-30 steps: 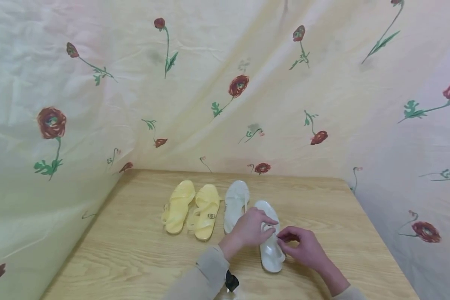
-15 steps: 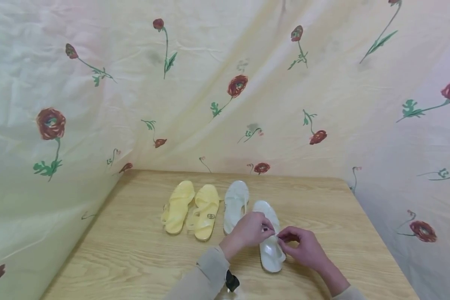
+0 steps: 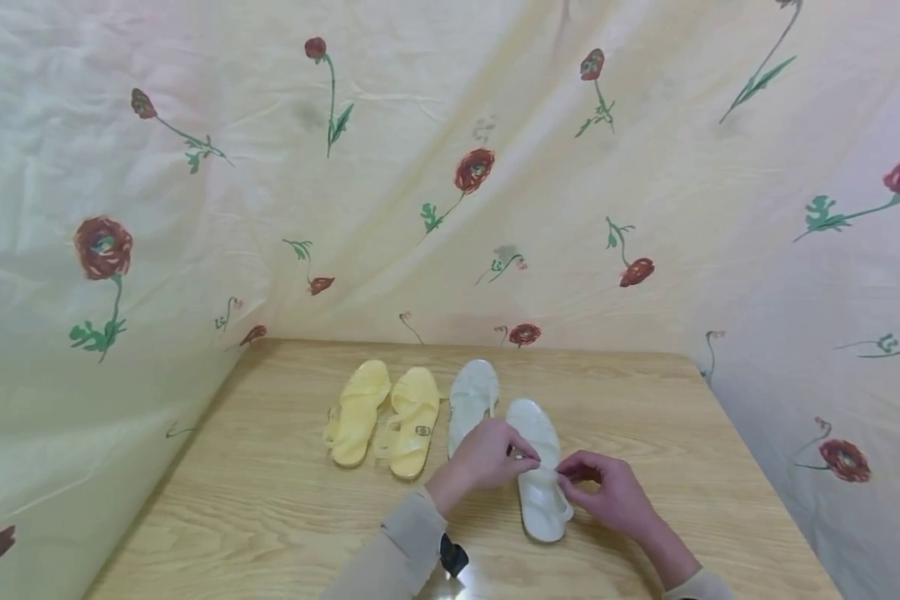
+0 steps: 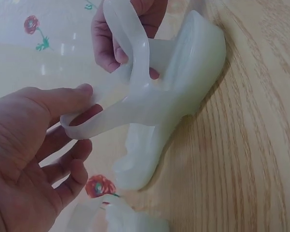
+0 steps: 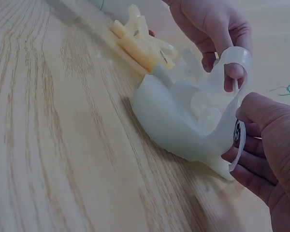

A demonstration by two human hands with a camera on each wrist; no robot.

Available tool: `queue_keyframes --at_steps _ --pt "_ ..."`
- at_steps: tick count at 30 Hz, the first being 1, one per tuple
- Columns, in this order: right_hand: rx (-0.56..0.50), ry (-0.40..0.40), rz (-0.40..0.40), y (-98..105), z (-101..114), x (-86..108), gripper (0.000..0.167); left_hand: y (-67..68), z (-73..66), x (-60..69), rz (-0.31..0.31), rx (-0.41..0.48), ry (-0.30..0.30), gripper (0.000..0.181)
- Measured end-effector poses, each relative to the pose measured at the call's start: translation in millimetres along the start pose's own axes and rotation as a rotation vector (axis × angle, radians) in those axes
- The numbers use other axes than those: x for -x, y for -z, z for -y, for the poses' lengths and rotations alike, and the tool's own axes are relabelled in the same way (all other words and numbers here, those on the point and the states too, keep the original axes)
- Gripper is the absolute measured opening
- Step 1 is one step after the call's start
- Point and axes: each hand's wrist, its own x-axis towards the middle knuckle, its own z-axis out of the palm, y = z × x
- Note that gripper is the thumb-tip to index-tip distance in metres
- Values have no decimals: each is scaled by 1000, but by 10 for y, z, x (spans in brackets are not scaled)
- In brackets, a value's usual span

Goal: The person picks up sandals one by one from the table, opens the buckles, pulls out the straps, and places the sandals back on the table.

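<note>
A white jelly sandal lies on the wooden table between my hands, toe end toward me in the head view. My left hand pinches the looped end of its strap between thumb and fingers. On the sandal's other side, my right hand pinches the strap near a small dark buckle, which the thumb partly covers. Both hands hold the strap raised above the sole. The other white sandal lies just to the left, partly behind my left hand.
A pair of yellow sandals lies farther left on the table. Flowered cloth hangs behind the table and along both sides. A dark strap device sits at my left wrist.
My left hand has drawn slightly left and its fingers have come down from over the sandal to the strap. My right hand stays almost still. The sandals stay in place.
</note>
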Motion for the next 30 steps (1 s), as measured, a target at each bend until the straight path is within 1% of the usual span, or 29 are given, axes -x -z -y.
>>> queue_keyframes --at_steps 3,5,8,11,13,15,17,20,26,28,30 --pt "-10 11 -4 -11 17 -20 17 -10 -6 -21 -14 -1 -18 9" --pt "-15 21 -6 -16 31 -32 17 -18 -29 -43 -17 -13 -43 12" --pt "-16 40 -5 -22 47 -40 19 -38 -68 -83 4 -64 -85 17" --pt "-21 43 -2 -21 49 -38 21 -69 -91 -110 52 -77 -118 12" --pt "-18 37 -1 -19 45 -36 22 -89 -99 -121 71 -100 -133 8" --pt "-9 32 1 -19 34 -38 22 -111 -101 -123 81 -108 -128 6" --pt "6 35 8 -20 30 -45 23 -126 -96 -124 78 -120 -119 5" --pt "19 56 11 -18 6 -36 26 -155 -93 -122 71 -119 -105 4" --pt "22 122 -13 -43 -49 -33 33 -166 -73 -94 72 -40 -73 4" --pt "37 150 -30 -54 -63 -45 35 -164 -50 -87 60 -32 -76 4" --pt "44 167 -37 -51 -68 -53 32 -161 -33 -83 34 -33 -83 2"
